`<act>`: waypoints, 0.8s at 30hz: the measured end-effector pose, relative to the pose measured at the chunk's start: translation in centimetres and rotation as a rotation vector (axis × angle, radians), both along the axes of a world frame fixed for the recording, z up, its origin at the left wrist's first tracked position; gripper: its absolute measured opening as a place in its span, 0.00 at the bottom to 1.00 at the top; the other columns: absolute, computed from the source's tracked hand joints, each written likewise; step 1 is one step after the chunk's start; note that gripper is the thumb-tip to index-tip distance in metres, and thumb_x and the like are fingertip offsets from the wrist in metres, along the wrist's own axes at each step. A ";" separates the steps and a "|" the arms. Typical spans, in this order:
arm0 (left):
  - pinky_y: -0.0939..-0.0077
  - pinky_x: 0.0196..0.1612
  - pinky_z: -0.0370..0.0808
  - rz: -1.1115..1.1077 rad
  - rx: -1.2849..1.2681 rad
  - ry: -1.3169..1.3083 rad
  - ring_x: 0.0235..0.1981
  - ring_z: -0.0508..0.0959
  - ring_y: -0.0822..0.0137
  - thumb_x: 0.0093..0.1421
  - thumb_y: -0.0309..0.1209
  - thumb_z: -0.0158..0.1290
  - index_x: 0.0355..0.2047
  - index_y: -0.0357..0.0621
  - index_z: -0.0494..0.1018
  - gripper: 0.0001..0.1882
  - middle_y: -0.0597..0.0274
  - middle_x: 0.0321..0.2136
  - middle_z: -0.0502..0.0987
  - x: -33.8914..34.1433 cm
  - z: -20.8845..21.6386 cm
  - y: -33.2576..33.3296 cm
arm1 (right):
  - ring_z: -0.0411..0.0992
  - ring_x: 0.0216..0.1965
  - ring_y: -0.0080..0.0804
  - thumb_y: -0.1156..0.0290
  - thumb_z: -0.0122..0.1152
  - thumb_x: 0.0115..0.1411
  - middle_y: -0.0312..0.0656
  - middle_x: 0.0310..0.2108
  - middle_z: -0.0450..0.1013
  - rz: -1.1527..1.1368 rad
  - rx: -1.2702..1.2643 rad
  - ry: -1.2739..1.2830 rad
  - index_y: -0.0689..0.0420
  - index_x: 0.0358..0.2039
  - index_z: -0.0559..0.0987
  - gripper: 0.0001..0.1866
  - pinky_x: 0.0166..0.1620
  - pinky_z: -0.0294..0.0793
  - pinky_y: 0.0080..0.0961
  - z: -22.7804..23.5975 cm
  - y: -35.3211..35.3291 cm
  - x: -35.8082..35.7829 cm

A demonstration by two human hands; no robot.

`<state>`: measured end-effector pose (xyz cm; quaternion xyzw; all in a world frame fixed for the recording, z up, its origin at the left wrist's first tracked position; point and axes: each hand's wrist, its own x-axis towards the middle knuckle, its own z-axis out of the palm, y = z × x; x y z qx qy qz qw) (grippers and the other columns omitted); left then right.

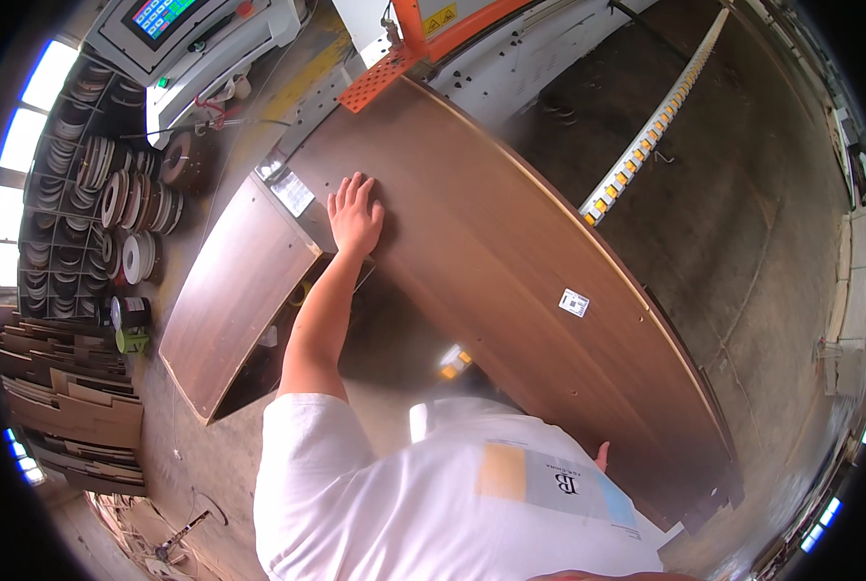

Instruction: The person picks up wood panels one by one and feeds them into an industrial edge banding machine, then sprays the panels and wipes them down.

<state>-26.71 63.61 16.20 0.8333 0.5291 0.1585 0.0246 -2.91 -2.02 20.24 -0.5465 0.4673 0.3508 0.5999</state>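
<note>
Long panel [510,261]: one dark brown wood-grain board, lying slantwise from the orange perforated plate [380,79] at top to the lower right, before the person.
Left hand [355,215]: flat on the panel's upper end, palm down, fingers stretched and slightly spread.
Right hand [603,455]: only a sliver shows at the panel's near edge by the white shirt; grip cannot be told.
Sticker [574,302]: one small white label on the panel.
Second panel [234,290]: one shorter brown board, just left of the left forearm.
Edge-band rolls [128,198]: many on racks, far left.

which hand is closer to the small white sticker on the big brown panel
Right. The right hand, only partly visible at the panel's near edge by the shirt, lies below the white sticker. The left hand rests flat on the panel farther off, toward its far-left end.
</note>
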 end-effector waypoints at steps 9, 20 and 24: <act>0.53 0.72 0.47 -0.003 0.014 -0.083 0.70 0.58 0.58 0.61 0.40 0.50 0.59 0.56 0.70 0.25 0.65 0.66 0.65 2.4 0.2 1.4 | 0.73 0.53 0.38 0.36 0.57 0.61 0.37 0.55 0.74 0.175 0.277 -0.002 0.49 0.57 0.74 0.34 0.51 0.76 0.35 -2.6 -1.2 3.5; 0.50 0.71 0.49 -0.007 0.066 -0.212 0.68 0.60 0.57 0.59 0.40 0.53 0.55 0.54 0.73 0.23 0.64 0.63 0.68 10.0 -0.5 4.3 | 0.71 0.56 0.33 0.41 0.67 0.57 0.35 0.55 0.73 -0.129 -0.138 -0.018 0.49 0.56 0.74 0.34 0.56 0.76 0.35 -2.6 4.5 11.7; 0.50 0.71 0.49 -0.025 0.080 -0.213 0.68 0.60 0.58 0.59 0.40 0.52 0.55 0.53 0.73 0.23 0.64 0.64 0.68 13.3 -0.6 5.6 | 0.71 0.55 0.33 0.40 0.65 0.58 0.35 0.55 0.72 -0.090 -0.042 -0.131 0.49 0.57 0.74 0.34 0.55 0.77 0.34 -4.5 4.3 14.5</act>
